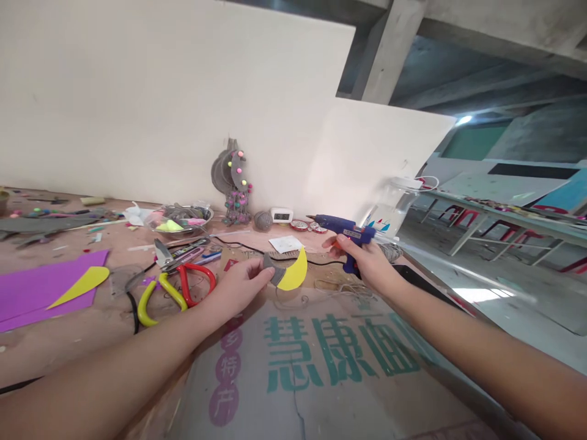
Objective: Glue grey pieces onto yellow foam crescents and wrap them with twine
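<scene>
My left hand [247, 281] pinches a small grey piece [274, 269] that is joined to or overlaps a yellow crescent [295, 273]; which of the two I cannot tell. In my right hand [367, 260] is a blue hot glue gun [342, 226], its nozzle pointing left, above and to the right of the crescent and apart from it. Under both hands lies a cardboard sheet with printed characters [293, 360], covered by clear plastic. Left of my left hand are yellow-handled pliers [160, 299] and red-handled pliers [197, 282].
Purple sheets [41, 287] with a yellow cut piece [85, 284] lie at the left. Along the white wall are a bowl of craft bits [178, 219], a grey hanging ornament [233, 180], a ball of yarn [263, 220], a small digital clock [281, 215] and a clear plastic jug [389, 205].
</scene>
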### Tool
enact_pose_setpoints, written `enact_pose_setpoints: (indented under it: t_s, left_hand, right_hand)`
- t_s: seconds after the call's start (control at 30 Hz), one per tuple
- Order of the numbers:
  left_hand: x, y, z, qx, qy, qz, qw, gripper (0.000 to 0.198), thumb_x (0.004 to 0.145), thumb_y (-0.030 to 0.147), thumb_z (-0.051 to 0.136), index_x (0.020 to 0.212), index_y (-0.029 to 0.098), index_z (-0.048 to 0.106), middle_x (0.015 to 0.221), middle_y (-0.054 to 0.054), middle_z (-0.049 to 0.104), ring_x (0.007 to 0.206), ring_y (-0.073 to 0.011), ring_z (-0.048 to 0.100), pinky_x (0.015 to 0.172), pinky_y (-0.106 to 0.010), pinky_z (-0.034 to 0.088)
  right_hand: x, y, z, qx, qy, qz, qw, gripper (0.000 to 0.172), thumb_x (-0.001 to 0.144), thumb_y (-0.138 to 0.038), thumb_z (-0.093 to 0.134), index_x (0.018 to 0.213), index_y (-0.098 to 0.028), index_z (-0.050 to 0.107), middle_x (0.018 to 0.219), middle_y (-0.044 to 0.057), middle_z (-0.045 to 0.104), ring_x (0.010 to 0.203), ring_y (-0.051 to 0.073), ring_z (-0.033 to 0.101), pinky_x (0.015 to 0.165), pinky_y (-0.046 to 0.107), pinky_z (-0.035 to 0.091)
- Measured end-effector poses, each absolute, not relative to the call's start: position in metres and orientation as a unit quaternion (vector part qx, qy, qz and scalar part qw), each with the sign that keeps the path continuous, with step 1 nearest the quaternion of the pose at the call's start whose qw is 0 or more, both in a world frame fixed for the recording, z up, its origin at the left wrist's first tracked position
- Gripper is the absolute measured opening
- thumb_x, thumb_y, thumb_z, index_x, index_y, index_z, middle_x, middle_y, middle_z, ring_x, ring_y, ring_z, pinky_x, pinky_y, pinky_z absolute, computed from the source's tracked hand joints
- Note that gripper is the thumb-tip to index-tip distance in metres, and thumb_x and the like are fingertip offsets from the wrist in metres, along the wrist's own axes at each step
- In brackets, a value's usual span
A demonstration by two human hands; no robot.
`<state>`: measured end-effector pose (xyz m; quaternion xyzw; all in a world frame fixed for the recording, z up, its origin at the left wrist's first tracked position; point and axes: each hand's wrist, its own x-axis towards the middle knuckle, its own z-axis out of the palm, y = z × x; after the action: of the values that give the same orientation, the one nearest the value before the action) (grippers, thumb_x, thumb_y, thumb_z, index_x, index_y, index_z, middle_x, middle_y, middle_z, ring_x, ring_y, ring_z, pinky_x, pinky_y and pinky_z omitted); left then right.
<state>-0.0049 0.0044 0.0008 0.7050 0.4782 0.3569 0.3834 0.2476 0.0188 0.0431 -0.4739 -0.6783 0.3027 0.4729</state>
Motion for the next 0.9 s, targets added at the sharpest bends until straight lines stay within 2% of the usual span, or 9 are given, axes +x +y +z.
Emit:
enact_pose_setpoints:
  t_s: [0.13, 0.27, 0.43, 0.5, 0.57, 0.67, 0.83, 0.9]
  left_hand:
    - [-0.004, 0.003, 0.001, 0.698, 0.475, 0.368, 0.389, 0.032, 0.078, 0.043, 0.045, 0.059, 0.019, 0.042, 0.052, 0.006, 0.038, 0.049, -0.0095, 0.035, 0.047, -0.022, 0.024]
    - [-0.003, 0.003, 0.002, 0.697, 0.475, 0.37, 0.389, 0.032, 0.078, 0.043, 0.045, 0.057, 0.019, 0.042, 0.051, 0.006, 0.037, 0.048, -0.0097, 0.035, 0.047, -0.022, 0.023]
    - [-0.003, 0.007, -0.001, 0.701, 0.47, 0.372, 0.387, 0.033, 0.078, 0.044, 0.044, 0.057, 0.019, 0.042, 0.051, 0.006, 0.036, 0.049, -0.01, 0.036, 0.046, -0.022, 0.024]
    - [-0.003, 0.008, -0.001, 0.701, 0.472, 0.371, 0.386, 0.033, 0.078, 0.044, 0.045, 0.057, 0.018, 0.042, 0.051, 0.006, 0.035, 0.049, -0.0098, 0.035, 0.047, -0.022, 0.023]
    - [-0.003, 0.007, 0.0, 0.695, 0.474, 0.372, 0.392, 0.033, 0.079, 0.043, 0.045, 0.057, 0.018, 0.042, 0.051, 0.006, 0.036, 0.049, -0.0096, 0.035, 0.047, -0.022, 0.024]
    - [-0.004, 0.007, 0.001, 0.681, 0.472, 0.377, 0.413, 0.034, 0.079, 0.043, 0.045, 0.057, 0.018, 0.042, 0.051, 0.006, 0.037, 0.049, -0.0092, 0.035, 0.046, -0.021, 0.025]
    - [-0.007, 0.01, -0.002, 0.655, 0.465, 0.398, 0.444, 0.035, 0.079, 0.046, 0.046, 0.059, 0.017, 0.046, 0.052, 0.005, 0.043, 0.048, -0.009, 0.037, 0.046, -0.021, 0.026]
    - [-0.008, 0.012, -0.004, 0.644, 0.466, 0.409, 0.448, 0.035, 0.079, 0.047, 0.046, 0.06, 0.017, 0.047, 0.054, 0.004, 0.046, 0.049, -0.009, 0.038, 0.047, -0.021, 0.026]
  right_hand:
    - [0.246, 0.06, 0.06, -0.568, -0.706, 0.203, 0.371, 0.038, 0.072, -0.047, 0.062, 0.094, -0.017, 0.065, 0.086, 0.005, 0.066, 0.077, 0.017, 0.057, 0.067, 0.027, 0.044]
    - [0.241, 0.104, 0.048, -0.589, -0.706, 0.196, 0.341, 0.038, 0.071, -0.041, 0.062, 0.096, -0.012, 0.065, 0.085, 0.006, 0.067, 0.074, 0.016, 0.058, 0.067, 0.026, 0.044]
    - [0.239, 0.127, 0.021, -0.594, -0.712, 0.215, 0.307, 0.03, 0.068, -0.036, 0.067, 0.083, -0.01, 0.066, 0.065, 0.004, 0.065, 0.059, 0.014, 0.056, 0.057, 0.024, 0.044]
    - [0.24, 0.128, 0.016, -0.59, -0.717, 0.223, 0.296, 0.03, 0.068, -0.037, 0.067, 0.082, -0.011, 0.065, 0.062, 0.004, 0.065, 0.055, 0.013, 0.055, 0.054, 0.023, 0.043]
    - [0.243, 0.127, 0.014, -0.588, -0.721, 0.222, 0.293, 0.033, 0.067, -0.039, 0.069, 0.083, -0.011, 0.065, 0.065, 0.004, 0.066, 0.057, 0.013, 0.057, 0.056, 0.023, 0.045]
    - [0.247, 0.123, 0.016, -0.59, -0.719, 0.199, 0.309, 0.038, 0.066, -0.041, 0.069, 0.088, -0.01, 0.064, 0.076, 0.006, 0.068, 0.069, 0.016, 0.06, 0.068, 0.026, 0.046]
    - [0.25, 0.096, 0.019, -0.592, -0.694, 0.126, 0.391, 0.041, 0.088, -0.042, 0.04, 0.107, -0.01, 0.057, 0.106, 0.012, 0.063, 0.098, 0.02, 0.058, 0.087, 0.031, 0.041]
    - [0.247, 0.077, 0.02, -0.59, -0.684, 0.104, 0.416, 0.043, 0.091, -0.042, 0.031, 0.107, -0.011, 0.056, 0.109, 0.013, 0.062, 0.101, 0.02, 0.056, 0.089, 0.031, 0.04]
